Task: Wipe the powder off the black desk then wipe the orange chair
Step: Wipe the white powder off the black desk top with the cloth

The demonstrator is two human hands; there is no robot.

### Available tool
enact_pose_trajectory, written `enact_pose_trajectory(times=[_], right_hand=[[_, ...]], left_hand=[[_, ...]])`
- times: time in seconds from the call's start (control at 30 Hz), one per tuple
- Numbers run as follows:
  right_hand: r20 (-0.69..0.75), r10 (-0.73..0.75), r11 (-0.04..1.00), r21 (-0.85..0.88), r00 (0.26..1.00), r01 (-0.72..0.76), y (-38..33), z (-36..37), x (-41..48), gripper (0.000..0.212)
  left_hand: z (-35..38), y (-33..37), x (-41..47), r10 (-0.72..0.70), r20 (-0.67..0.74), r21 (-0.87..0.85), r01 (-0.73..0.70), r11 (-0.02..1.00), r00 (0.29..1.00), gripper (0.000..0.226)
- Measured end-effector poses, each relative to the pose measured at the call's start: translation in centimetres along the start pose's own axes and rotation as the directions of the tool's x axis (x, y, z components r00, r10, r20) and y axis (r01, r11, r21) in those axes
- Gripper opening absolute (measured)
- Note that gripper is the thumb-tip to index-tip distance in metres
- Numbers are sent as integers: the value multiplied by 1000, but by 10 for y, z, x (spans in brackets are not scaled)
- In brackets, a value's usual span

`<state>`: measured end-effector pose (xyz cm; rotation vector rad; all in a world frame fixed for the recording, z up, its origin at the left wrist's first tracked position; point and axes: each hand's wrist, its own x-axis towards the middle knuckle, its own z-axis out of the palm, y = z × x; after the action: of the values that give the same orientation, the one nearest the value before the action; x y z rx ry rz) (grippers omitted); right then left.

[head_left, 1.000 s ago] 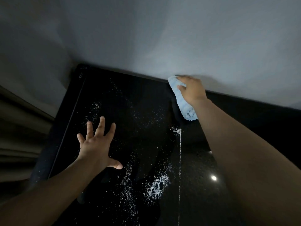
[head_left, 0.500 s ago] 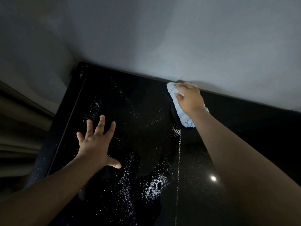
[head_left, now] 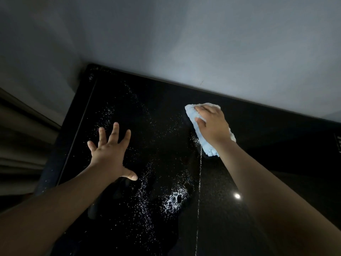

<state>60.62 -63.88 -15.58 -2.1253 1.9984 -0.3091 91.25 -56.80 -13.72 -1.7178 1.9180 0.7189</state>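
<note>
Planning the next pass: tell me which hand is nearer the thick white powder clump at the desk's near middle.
Left. The left hand lies flat on the black desk, up-left of the powder clump. The right hand presses the blue cloth farther back, near the wall.

Pale grey wall (head_left: 184, 43), curtain folds (head_left: 22, 137) at left

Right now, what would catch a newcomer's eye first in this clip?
White powder speckles the glossy black desk, thickest near the front centre. The right hand presses a light blue cloth near the wall side. The left hand is spread flat among the specks.
</note>
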Motion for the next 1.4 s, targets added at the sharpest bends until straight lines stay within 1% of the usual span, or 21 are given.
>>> enact_pose_trajectory(times=[0.23,0.6,0.73,1.13,1.2,1.33,1.4], right_hand=[[33,43,998,-36,999,-42,-6,1,-29,39],[4,54,998,-40,999,-54,-14,5,-73,38],[-5,32,998,-59,999,-32,-12,12,-92,37],[-75,47,997,-62,996,-52,-31,13,-157,38],[-95,59,996,-56,994,-65,-35,12,-167,39],[-92,82,995,-51,992,-87,-42,11,-188,40],[-86,93,994,-44,992,-97,-45,11,-198,40]], left_hand=[[-1,1,-1,-1,-6,3,1,1000,1000,144],[-1,1,-2,7,-10,-19,-7,1000,1000,144],[-1,2,-3,8,-24,-3,-8,1000,1000,144],[-1,1,-5,15,-37,40,-13,999,999,142],[1,1,-9,48,-47,68,-45,997,998,137],[15,0,-28,168,-104,151,-152,977,980,111],[26,1,-44,212,-112,163,-193,968,971,103]])
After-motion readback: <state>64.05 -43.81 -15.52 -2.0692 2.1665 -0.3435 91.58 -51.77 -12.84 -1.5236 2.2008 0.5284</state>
